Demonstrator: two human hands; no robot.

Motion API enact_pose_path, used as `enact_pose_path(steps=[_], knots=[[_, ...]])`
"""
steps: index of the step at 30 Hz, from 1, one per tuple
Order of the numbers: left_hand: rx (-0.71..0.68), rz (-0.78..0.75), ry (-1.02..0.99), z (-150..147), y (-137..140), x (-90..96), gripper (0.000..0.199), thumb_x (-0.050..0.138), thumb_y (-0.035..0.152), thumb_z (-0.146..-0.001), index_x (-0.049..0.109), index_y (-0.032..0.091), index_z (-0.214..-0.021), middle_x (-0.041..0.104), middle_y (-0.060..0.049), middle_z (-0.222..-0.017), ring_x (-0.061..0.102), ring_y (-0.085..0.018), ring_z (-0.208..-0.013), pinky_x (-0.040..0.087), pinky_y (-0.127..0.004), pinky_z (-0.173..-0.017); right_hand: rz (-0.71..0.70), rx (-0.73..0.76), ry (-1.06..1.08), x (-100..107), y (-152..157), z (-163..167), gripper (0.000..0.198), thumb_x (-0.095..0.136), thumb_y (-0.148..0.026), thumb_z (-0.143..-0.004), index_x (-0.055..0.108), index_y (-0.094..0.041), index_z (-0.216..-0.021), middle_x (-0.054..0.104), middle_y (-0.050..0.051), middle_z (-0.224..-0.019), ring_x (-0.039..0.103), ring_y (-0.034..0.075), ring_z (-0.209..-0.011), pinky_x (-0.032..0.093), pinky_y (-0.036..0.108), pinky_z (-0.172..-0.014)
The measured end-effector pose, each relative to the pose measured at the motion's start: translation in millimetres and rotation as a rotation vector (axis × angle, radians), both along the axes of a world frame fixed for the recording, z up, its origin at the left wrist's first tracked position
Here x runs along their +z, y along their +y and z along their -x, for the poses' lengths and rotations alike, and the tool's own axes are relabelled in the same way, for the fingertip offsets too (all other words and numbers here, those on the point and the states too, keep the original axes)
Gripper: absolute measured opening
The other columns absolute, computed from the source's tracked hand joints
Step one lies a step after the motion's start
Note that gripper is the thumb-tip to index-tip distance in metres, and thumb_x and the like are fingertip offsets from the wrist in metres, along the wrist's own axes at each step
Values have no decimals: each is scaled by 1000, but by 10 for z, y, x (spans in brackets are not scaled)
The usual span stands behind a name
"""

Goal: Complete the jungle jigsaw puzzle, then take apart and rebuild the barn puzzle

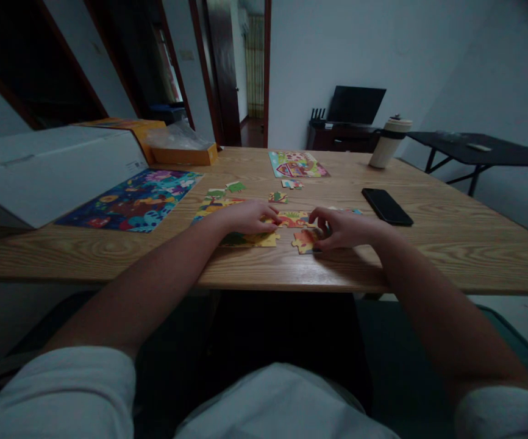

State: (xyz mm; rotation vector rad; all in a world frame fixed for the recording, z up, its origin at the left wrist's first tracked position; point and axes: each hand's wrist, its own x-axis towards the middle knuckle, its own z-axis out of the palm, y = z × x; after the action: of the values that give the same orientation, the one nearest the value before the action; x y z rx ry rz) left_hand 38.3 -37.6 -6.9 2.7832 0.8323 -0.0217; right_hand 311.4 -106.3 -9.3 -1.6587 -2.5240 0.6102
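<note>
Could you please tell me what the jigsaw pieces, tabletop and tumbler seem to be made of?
Jigsaw pieces: probably printed cardboard, fairly matte, thin and brightly patterned. Tabletop: wood or laminate, slightly glossy, with streaky grain. Tumbler: smooth, pale plastic or coated metal; its even surface leaves that open.

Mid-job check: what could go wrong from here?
The left hand is over joined puzzle pieces; a careless press might shift them apart.

The separate orange piece at the fingers of the right hand lies toward the table's near edge; a slip could send it off.

The phone lies beyond the right hand; an outward sweep might bump it.
</note>
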Motion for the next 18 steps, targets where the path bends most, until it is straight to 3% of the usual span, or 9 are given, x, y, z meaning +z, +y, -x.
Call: enact_pose_path(steps=[11, 18], knots=[[-5, 0, -5, 14, 21, -19, 38, 52, 41, -94, 65, 23, -124, 57, -6, -135, 56, -20, -117, 39, -27, -98, 62, -2, -45, 36, 9, 22, 60, 75, -60, -64, 61, -20, -108, 66, 6, -94, 59, 18, -75, 41, 27, -62], [-3, 8, 6, 12, 19, -11, 38, 52, 41, -94, 65, 23, -125, 56, -5, -137, 54, -20, -119, 39, -27, -99, 2, -27, -16, 34, 13, -2, 79, 76, -59, -65, 53, -21, -131, 65, 7, -103, 60, 18, -81, 43, 27, -70]])
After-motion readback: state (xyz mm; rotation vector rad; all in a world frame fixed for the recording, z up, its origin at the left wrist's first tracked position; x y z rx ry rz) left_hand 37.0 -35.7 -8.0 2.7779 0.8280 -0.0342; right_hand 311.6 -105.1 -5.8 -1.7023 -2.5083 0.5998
